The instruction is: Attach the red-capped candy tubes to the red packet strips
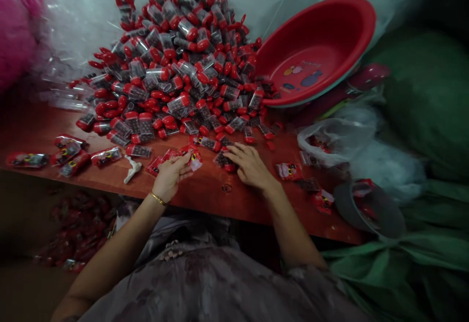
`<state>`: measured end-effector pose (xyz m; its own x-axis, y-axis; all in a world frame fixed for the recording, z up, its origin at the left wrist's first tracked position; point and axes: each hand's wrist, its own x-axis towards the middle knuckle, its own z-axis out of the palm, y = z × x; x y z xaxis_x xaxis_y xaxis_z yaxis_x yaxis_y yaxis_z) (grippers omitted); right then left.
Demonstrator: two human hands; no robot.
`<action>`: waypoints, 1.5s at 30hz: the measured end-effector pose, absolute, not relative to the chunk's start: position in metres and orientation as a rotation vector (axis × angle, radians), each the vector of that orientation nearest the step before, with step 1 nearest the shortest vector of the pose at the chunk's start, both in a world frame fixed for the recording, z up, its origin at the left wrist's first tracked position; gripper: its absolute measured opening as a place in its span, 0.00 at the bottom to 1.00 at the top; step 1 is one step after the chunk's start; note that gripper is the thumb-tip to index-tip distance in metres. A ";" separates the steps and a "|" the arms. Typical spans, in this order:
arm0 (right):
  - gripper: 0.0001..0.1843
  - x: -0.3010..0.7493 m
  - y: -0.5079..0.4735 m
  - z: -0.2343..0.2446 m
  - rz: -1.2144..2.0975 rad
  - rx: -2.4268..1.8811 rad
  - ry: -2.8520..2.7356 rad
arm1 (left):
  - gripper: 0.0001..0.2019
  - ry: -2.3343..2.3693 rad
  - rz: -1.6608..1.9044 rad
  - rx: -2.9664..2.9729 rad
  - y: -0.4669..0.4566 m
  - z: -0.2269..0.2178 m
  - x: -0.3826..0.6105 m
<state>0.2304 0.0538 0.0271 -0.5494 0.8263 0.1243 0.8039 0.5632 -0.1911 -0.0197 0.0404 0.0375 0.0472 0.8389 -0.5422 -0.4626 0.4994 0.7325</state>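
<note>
Near the table's front edge, my left hand (171, 176) pinches a red printed plastic wrapper (195, 159). More red wrappers (157, 164) lie flat just beyond its knuckles. My right hand (249, 165) is closed with its fingertips over a small clear container with red ends and dark contents (223, 160), low against the tabletop. A wrapped container (207, 142) lies behind, between the two hands. Past them rises a big heap of similar red-capped containers (183, 68). The undersides of my right fingers are partly hidden.
Several packed red packets (73, 158) and a twisted white scrap (132, 169) lie to the left. A red basin (315, 24) leans at the back right. Right of my hands are loose packets (288, 171), a plastic bag (337, 139) and a grey bowl (346, 207). More packets (78, 224) lie below the table.
</note>
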 end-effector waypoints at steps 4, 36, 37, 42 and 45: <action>0.22 0.242 0.057 0.018 0.054 -1.402 -2.676 | 0.19 1.072 0.984 0.370 0.037 0.039 -0.014; 0.14 0.152 -0.019 0.028 0.281 -1.263 -1.960 | 0.24 1.205 1.086 0.423 0.026 0.040 -0.019; 0.14 0.152 -0.020 0.030 0.275 -1.264 -1.958 | 0.24 1.208 1.090 0.435 0.026 0.040 -0.019; 0.14 0.152 -0.025 0.033 0.239 -1.271 -1.950 | 0.24 1.245 1.113 0.476 0.025 0.039 -0.018; 0.14 0.153 -0.025 0.031 0.230 -1.306 -1.950 | 0.24 1.253 1.095 0.467 0.024 0.040 -0.018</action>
